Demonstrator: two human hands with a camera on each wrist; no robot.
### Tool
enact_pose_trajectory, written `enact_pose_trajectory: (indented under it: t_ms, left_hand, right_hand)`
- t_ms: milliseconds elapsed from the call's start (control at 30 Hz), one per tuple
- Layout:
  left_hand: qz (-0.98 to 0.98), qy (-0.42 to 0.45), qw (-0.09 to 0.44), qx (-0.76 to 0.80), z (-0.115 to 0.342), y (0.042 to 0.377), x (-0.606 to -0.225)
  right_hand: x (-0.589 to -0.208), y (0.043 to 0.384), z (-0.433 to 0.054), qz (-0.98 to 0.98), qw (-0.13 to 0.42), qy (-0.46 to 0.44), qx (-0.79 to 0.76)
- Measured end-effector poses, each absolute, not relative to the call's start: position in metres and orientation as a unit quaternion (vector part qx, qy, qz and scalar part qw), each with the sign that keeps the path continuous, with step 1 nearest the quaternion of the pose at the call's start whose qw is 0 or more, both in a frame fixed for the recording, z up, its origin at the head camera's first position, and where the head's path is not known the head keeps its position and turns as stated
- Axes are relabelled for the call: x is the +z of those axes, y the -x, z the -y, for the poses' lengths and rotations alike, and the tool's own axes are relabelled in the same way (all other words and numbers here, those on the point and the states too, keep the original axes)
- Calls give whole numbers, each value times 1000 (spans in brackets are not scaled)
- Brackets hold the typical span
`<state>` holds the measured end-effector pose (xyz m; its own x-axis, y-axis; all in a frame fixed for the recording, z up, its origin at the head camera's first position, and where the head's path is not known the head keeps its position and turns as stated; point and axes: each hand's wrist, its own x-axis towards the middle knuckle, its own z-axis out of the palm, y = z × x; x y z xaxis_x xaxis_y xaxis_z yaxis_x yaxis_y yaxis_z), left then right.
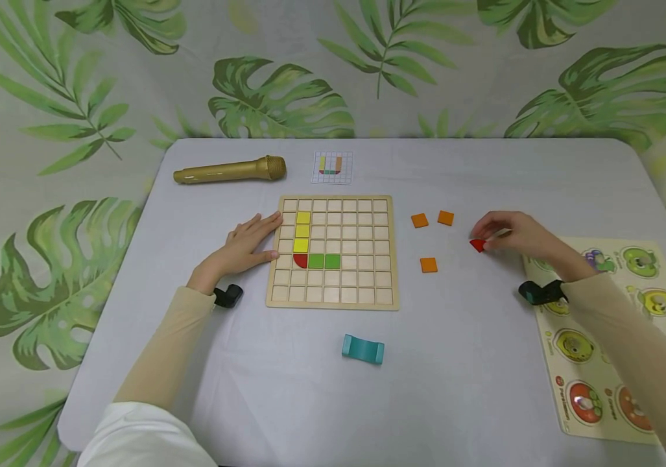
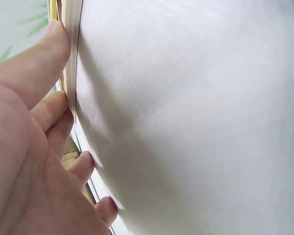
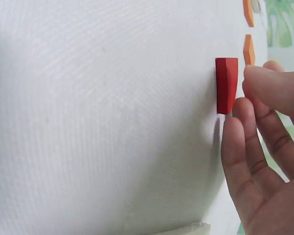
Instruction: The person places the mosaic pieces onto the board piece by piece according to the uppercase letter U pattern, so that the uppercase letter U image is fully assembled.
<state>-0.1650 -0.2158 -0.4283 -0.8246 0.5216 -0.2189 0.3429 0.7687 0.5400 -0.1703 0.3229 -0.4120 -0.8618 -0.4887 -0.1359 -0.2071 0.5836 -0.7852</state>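
A square wooden grid board [image 1: 333, 307] lies in the middle of the table. In its cells sit several yellow tiles [image 1: 302, 231], a red quarter-round tile [image 1: 300, 261] and two green tiles [image 1: 324, 261]. My left hand [image 1: 239, 250] rests against the board's left edge, fingers stretched out, the thumb lower along the same edge. To the right of the board, my right hand [image 1: 513, 235] pinches a red tile [image 3: 226, 85] between thumb and fingertips, low over the tablecloth. Three orange tiles [image 1: 428, 264] lie between that hand and the board.
Behind the board lies a pattern card [image 1: 333, 168], with a gold microphone [image 1: 227, 171] to its left. A teal curved block [image 1: 363, 349] lies in front of the board. Under my right forearm is a fruit puzzle board [image 1: 607, 305].
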Motion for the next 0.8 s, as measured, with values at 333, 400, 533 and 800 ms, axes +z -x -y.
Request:
enact_pose_trajectory:
  t_ms: [333, 400, 533, 800]
  left_hand:
    - [-922, -234, 186, 246, 216, 166, -430]
    - [-922, -234, 186, 245, 216, 166, -430]
    - [-922, -234, 187, 244, 216, 166, -429]
    - [-923, -232, 188, 243, 215, 164, -426]
  right_hand:
    - [-411, 168, -309, -916, 162, 190, -315]
    - [-410, 168, -308, -915, 167, 190, -315]
    - [-406, 170, -308, -903, 177, 194, -340]
    - [-397, 175, -287, -857, 238, 154, -429]
